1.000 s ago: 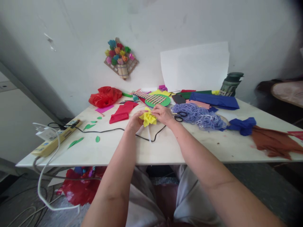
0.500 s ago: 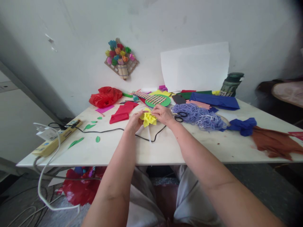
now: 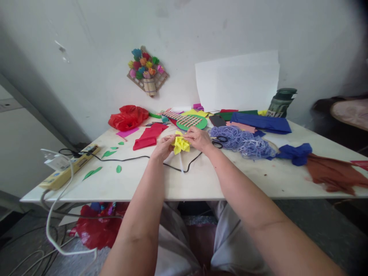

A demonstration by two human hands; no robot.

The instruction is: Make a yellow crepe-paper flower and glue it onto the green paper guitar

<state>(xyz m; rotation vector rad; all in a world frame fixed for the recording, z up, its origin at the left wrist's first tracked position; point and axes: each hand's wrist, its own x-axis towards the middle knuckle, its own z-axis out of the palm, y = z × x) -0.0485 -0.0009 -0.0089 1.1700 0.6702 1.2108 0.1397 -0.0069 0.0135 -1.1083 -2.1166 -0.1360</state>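
Note:
Over the middle of the table, both hands are closed on a yellow crepe paper flower [image 3: 181, 145] with ruffled petals. My left hand [image 3: 163, 148] pinches its left side, and my right hand [image 3: 199, 138] grips the upper right side. A thin pale stick [image 3: 213, 137] runs across the top between the hands, its end showing past my right hand. Below the flower hangs a narrow whitish strip [image 3: 181, 163]. Black-handled scissors [image 3: 217, 145] lie just right of my right hand, against a heap of lavender yarn [image 3: 241, 141]. My fingertips are partly hidden by the paper.
A black cable [image 3: 132, 158] crosses the table from a power strip [image 3: 70, 168]. Green paper leaves [image 3: 119, 169] lie at left, near folded red paper [image 3: 149, 137]. Behind are a green woven-stick piece [image 3: 201, 123], a phone [image 3: 217, 121], blue paper [image 3: 260, 123] and a dark bottle [image 3: 280, 102].
My left hand has shifted slightly at the flower's left side, and more of the thin stick shows beside it. My right hand has barely moved.

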